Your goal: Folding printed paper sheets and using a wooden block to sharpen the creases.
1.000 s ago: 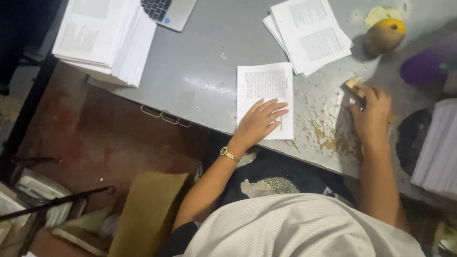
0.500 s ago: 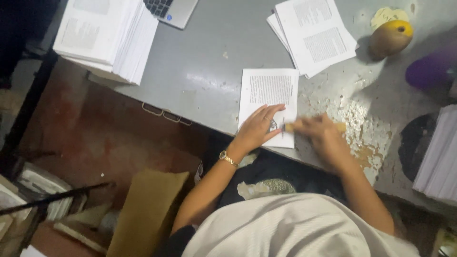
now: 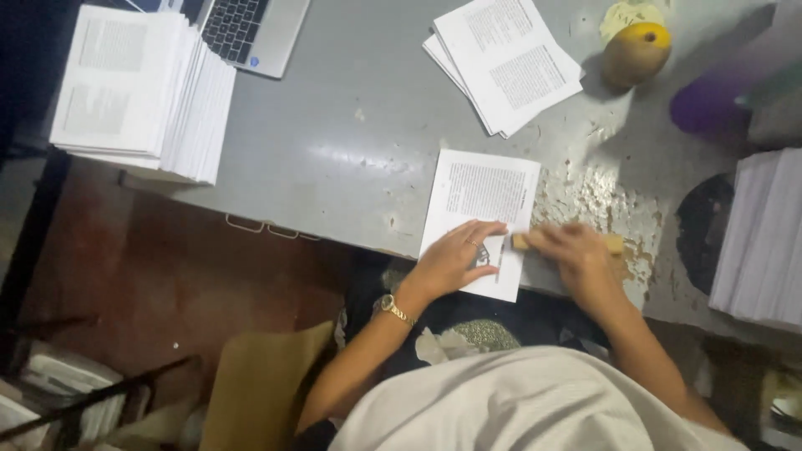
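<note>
— Looking at the left hand [image 3: 455,259] first: how does it lie?

— Flat and open, fingers spread, palm down on the lower part of the printed sheet [image 3: 483,219], pinning it to the grey counter [image 3: 351,142]. A gold wristwatch [image 3: 391,309] sits on that wrist.

— And the right hand [image 3: 576,255]?

— Closed around a small wooden block [image 3: 521,241], its pale end poking out toward 9 o'clock, right at the sheet's right edge. The hand is blurred, so the finger placement is hard to tell.

— Where is the sheet on the counter?

— At the near edge, just left of a worn, flaking patch [image 3: 597,200].

— What else is about?

— A loose pile of printed pages [image 3: 501,63] at 12 o'clock from the sheet, a brown round container with a yellow top [image 3: 635,52] at 1 o'clock, a tall paper stack [image 3: 138,92] at 10 o'clock beside a laptop [image 3: 251,33], and another paper stack [image 3: 764,238] at 3 o'clock.
</note>
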